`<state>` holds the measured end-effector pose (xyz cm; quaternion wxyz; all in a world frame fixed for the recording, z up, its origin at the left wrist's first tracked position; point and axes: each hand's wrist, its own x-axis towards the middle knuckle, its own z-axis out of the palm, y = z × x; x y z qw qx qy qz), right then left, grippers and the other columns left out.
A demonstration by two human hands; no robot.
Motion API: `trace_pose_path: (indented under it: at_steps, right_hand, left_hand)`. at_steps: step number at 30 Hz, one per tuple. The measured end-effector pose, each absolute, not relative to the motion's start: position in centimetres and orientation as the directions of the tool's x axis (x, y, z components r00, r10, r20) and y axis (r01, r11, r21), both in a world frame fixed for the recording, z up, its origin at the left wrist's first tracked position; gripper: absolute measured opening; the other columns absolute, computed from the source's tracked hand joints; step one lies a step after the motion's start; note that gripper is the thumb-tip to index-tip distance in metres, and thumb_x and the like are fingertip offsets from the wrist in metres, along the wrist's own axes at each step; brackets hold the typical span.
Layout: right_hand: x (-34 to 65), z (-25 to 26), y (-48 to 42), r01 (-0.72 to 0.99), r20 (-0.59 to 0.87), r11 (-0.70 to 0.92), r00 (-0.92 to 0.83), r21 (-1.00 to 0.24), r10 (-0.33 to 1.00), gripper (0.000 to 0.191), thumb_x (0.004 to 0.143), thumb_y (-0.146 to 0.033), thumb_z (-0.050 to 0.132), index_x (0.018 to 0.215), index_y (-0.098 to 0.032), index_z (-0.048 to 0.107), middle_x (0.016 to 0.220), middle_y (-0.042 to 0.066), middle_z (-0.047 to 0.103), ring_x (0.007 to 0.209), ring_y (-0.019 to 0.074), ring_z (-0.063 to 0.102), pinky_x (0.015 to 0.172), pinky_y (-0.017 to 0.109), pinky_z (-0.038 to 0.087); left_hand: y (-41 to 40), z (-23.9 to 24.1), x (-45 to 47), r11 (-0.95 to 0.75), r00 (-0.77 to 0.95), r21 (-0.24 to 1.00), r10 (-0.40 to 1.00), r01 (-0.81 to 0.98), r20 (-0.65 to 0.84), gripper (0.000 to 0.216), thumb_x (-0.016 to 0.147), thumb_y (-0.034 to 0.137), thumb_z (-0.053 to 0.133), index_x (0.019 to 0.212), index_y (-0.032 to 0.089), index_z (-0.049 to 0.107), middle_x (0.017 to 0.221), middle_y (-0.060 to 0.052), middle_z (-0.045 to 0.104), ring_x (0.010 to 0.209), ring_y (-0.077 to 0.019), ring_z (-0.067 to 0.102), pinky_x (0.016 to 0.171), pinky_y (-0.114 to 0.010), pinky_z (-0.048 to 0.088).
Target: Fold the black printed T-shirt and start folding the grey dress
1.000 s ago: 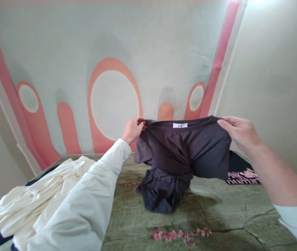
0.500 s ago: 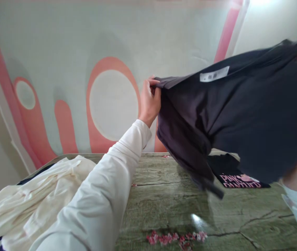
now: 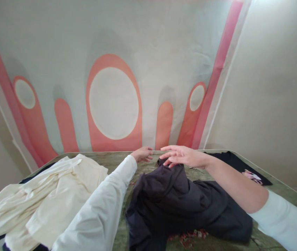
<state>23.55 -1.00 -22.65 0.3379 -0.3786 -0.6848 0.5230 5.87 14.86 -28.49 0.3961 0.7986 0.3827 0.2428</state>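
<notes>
A dark grey shirt (image 3: 174, 198) lies crumpled on the table (image 3: 123, 223) in front of me; its label does not show. Above its far end is my right hand (image 3: 181, 156), fingers spread and pointing left, holding nothing. My left hand (image 3: 141, 154) reaches out to the left of the shirt's far end, near the table's back edge. Its fingers are parted and nothing is in them.
Cream garments (image 3: 67, 188) lie heaped on the left, with dark cloth (image 3: 39, 171) under them. At the back right lies a black shirt (image 3: 224, 161) with a pink print, partly hidden by my right forearm. A wall with a pink pattern (image 3: 114, 101) rises behind the table.
Both hands have let go of the dark grey shirt, which has dropped from the air onto the table. My left hand has come down, and my right hand has moved left and down.
</notes>
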Motion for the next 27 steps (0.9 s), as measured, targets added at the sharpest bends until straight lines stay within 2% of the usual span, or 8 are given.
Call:
trace_pose_path:
  at_steps: [3,5,7,14,19,21,24,27]
  right_hand:
    - [28.0,-27.2,0.9,0.5,0.026,0.143,-0.233,-0.854,0.972,0.038,0.076,-0.036,0.06,0.107,-0.014,0.055,0.105,0.012,0.062,0.091,0.0193,0.059,0.078,0.034,0.046]
    - [30.8,-29.9,1.3,0.745,-0.009,0.056,-0.082,-0.665,0.997,0.027,0.07,-0.038,0.063,0.082,-0.013,0.062,0.084,0.009,0.065,0.078,0.0202,0.059,0.071,0.033,0.045]
    - [33.0,-31.9,0.9,0.843,-0.101,-0.036,-0.022,-0.537,0.995,0.027,0.068,-0.041,0.063,0.069,-0.014,0.062,0.071,0.006,0.064,0.068,0.0191,0.057,0.065,0.03,0.043]
    - [35.1,-32.8,-4.4,0.835,-0.386,-0.073,-0.173,-0.545,0.906,0.039,0.067,-0.051,0.061,0.083,-0.016,0.061,0.074,0.003,0.061,0.066,0.0154,0.052,0.053,0.023,0.036]
    - [29.0,-29.9,-9.1,0.881,-0.416,0.153,-0.357,-0.447,0.836,0.023,0.064,-0.032,0.063,0.08,-0.017,0.063,0.069,-0.001,0.059,0.061,0.0137,0.051,0.049,0.021,0.032]
    - [25.3,-28.3,-11.3,0.829,-0.426,0.22,-0.469,-0.514,0.774,0.025,0.068,-0.033,0.06,0.088,-0.018,0.063,0.069,-0.001,0.06,0.059,0.013,0.052,0.049,0.021,0.034]
    - [21.7,-26.8,-12.4,0.634,-0.48,0.184,-0.716,-0.751,0.507,0.032,0.071,-0.035,0.06,0.1,-0.02,0.063,0.08,0.001,0.065,0.068,0.0139,0.06,0.055,0.02,0.041]
    - [22.5,-27.5,-9.1,0.629,-0.267,0.218,-0.582,-0.747,0.768,0.03,0.075,-0.036,0.057,0.099,-0.019,0.063,0.088,0.004,0.066,0.078,0.0163,0.061,0.067,0.024,0.045]
  left_hand:
    - [14.6,-30.5,2.2,-0.294,0.551,0.785,0.831,0.546,-0.072,0.028,0.067,0.04,0.062,0.078,0.015,0.056,0.071,-0.004,0.065,0.053,-0.0147,0.061,0.046,-0.021,0.042]
    - [13.5,-31.5,0.1,-0.29,0.537,0.727,0.834,0.622,-0.126,0.034,0.066,0.049,0.06,0.071,0.016,0.057,0.063,-0.003,0.063,0.053,-0.0179,0.06,0.044,-0.023,0.04]
    - [11.6,-31.9,-1.7,-0.358,0.533,0.599,0.835,0.716,-0.139,0.04,0.064,0.057,0.059,0.07,0.017,0.058,0.063,-0.004,0.063,0.058,-0.0217,0.061,0.046,-0.025,0.041]
    - [7.1,-31.8,-4.7,-0.578,0.627,0.257,0.755,0.774,-0.19,0.041,0.055,0.036,0.07,0.089,0.017,0.057,0.094,-0.011,0.065,0.088,-0.0296,0.061,0.068,-0.03,0.045]
    - [11.8,-31.7,-4.4,-0.544,0.531,0.229,0.839,0.807,0.12,0.026,0.069,0.015,0.055,0.095,0.015,0.056,0.093,-0.011,0.065,0.093,-0.0263,0.06,0.077,-0.029,0.043]
    - [13.9,-32.1,-4.1,-0.498,0.451,0.278,0.866,0.821,0.216,0.026,0.074,0.015,0.05,0.1,0.015,0.055,0.094,-0.011,0.065,0.095,-0.0254,0.06,0.079,-0.03,0.043]
    - [15.9,-33.2,-3.9,-0.475,0.41,0.31,0.876,0.824,0.254,0.032,0.078,0.016,0.048,0.109,0.013,0.051,0.103,-0.012,0.063,0.1,-0.0242,0.058,0.084,-0.03,0.041]
    - [16.4,-34.6,-4.5,-0.449,0.378,0.326,0.889,0.832,0.259,0.035,0.077,0.021,0.052,0.11,0.011,0.051,0.109,-0.014,0.06,0.104,-0.0246,0.055,0.088,-0.031,0.039]
